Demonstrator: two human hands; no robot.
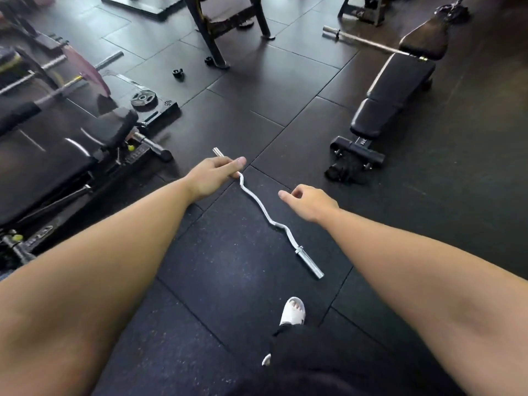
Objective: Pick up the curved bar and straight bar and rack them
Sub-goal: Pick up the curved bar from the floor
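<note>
Your left hand (213, 174) is wrapped around the far sleeve end of the silver, wavy-shafted curved bar (264, 214), which runs diagonally across the dark speckled rubber floor tiles (228, 281) toward your white slide sandal (293, 310). Your right hand (305, 201) hangs just beside the bar's middle, fingers loosely curled and holding nothing. The long silver straight bar (363, 41) lies well apart at the upper right, passing behind the black padded bench (397, 90).

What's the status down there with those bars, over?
Left hand closed on far end of curved bar, bar on the floor. Right hand open above it, not touching. Straight bar behind the bench. Path clear.
</note>
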